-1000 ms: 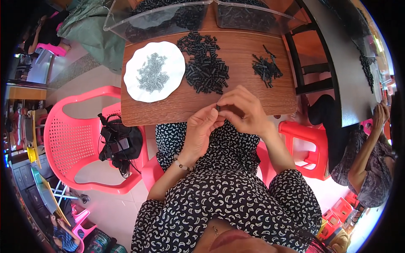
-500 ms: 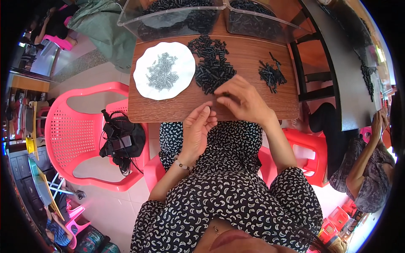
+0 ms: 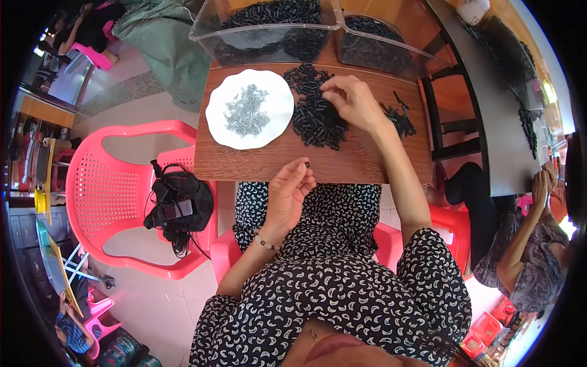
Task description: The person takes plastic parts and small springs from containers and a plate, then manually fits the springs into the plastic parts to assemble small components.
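My left hand [image 3: 288, 191] is at the table's near edge, thumb and forefinger pinched on a small black tube piece [image 3: 307, 164]. Over the loose pile of short black tube pieces [image 3: 319, 127] reaches my right hand [image 3: 356, 105], its thumb and forefinger together at the pile's upper right side. Whatever lies between those fingertips is too small to make out. Left of the pile, a white wavy-edged plate [image 3: 215, 125] bears a heap of small clear pieces [image 3: 247, 110]. A smaller heap of black pieces [image 3: 403, 122], some longer, lies to the right, partly behind my right forearm.
Two clear plastic bins [image 3: 266, 46] [image 3: 391, 55] of black pieces stand along the far edge of the brown table [image 3: 244, 165]. A pink chair [image 3: 110, 196] with a black bag [image 3: 183, 205] is at the left. Another person's hands [image 3: 543, 183] show beside a dark table [image 3: 489, 104] at right.
My right hand has moved away from my left hand, up over the black pile. My left hand stays near the table edge, the black tube piece now showing at its fingertips. The view has shifted slightly.
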Action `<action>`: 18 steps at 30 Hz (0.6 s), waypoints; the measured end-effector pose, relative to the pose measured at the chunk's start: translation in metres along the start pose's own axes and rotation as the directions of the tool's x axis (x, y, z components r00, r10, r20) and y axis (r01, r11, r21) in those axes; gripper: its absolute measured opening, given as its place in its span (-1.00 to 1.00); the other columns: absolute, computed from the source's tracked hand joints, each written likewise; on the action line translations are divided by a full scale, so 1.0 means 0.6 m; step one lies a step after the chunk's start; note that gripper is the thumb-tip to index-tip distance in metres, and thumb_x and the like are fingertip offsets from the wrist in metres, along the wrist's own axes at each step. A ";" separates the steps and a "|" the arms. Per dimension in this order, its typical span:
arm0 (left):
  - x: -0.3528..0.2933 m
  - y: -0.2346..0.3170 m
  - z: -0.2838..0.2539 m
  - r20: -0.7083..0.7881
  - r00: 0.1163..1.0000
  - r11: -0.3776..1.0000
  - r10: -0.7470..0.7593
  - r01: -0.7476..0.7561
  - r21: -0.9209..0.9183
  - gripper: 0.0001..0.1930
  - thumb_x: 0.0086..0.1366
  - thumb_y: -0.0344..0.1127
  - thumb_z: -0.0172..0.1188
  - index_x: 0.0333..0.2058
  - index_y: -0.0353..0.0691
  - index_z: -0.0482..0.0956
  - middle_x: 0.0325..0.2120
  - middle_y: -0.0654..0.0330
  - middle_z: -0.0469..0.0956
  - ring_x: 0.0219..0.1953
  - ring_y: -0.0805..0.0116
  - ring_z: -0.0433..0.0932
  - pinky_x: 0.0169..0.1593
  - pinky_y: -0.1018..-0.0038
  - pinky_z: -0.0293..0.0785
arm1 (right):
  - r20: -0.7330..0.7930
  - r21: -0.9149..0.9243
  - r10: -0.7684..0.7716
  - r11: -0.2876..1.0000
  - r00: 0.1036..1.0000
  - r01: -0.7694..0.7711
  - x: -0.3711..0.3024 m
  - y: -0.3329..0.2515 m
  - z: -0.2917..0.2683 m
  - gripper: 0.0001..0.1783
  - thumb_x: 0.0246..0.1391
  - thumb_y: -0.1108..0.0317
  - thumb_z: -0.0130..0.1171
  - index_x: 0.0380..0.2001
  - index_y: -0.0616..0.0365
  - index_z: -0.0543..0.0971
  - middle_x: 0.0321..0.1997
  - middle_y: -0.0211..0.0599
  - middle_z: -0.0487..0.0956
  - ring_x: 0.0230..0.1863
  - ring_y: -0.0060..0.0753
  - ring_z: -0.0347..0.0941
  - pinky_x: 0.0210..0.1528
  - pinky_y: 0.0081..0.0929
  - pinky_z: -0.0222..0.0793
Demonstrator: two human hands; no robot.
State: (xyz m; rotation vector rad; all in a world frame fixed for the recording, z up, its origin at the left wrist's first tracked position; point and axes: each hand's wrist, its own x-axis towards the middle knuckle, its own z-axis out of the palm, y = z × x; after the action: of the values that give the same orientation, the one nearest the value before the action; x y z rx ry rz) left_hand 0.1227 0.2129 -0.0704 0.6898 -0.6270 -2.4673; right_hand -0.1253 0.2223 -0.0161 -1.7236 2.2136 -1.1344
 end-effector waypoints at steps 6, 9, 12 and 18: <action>0.006 -0.005 -0.003 -0.012 0.999 0.999 -0.029 0.029 0.017 -0.74 0.36 -0.27 0.16 -0.07 -0.28 0.52 -0.32 0.24 0.61 -0.35 0.54 0.56 -0.18 0.57 0.53 | 0.114 0.079 -0.239 0.970 0.964 0.231 0.035 -0.054 0.084 -0.84 -0.03 0.46 0.25 -0.30 0.18 0.61 -0.37 -0.21 0.60 -0.24 -0.17 0.47 -0.13 -0.32 0.38; 0.004 -0.008 -0.007 -0.030 0.999 0.999 -0.030 0.031 0.036 -0.74 0.36 -0.24 0.15 -0.08 -0.27 0.53 -0.29 0.20 0.62 -0.35 0.53 0.57 -0.18 0.55 0.54 | 0.144 0.033 -0.236 0.972 0.961 0.234 0.056 -0.067 0.119 -0.85 -0.03 0.45 0.24 -0.31 0.16 0.61 -0.36 -0.21 0.59 -0.17 -0.12 0.43 -0.10 -0.27 0.37; 0.002 -0.007 -0.006 -0.047 0.998 0.998 -0.037 0.039 0.043 -0.73 0.37 -0.21 0.14 -0.09 -0.27 0.52 -0.23 0.14 0.62 -0.33 0.50 0.57 -0.17 0.53 0.54 | 0.134 -0.164 -0.176 0.967 0.975 0.197 0.087 -0.050 0.146 -0.82 -0.03 0.48 0.21 -0.29 0.14 0.62 -0.31 -0.14 0.58 -0.14 -0.04 0.42 -0.05 -0.25 0.36; 0.002 -0.007 -0.009 -0.046 0.997 0.998 -0.055 0.057 0.037 -0.73 0.37 -0.19 0.14 -0.09 -0.26 0.52 -0.19 0.11 0.62 -0.33 0.49 0.57 -0.17 0.53 0.54 | 0.104 -0.263 -0.207 0.938 0.973 0.228 0.110 -0.039 0.171 -0.83 -0.06 0.47 0.24 -0.31 0.13 0.63 -0.36 -0.14 0.58 -0.12 -0.04 0.44 -0.01 -0.25 0.37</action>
State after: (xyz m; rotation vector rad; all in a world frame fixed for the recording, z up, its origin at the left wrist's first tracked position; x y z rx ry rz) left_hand 0.1237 0.2139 -0.0773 0.7853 -0.6480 -2.4894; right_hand -0.0775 0.1134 -0.0523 -2.1282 2.2662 -0.8112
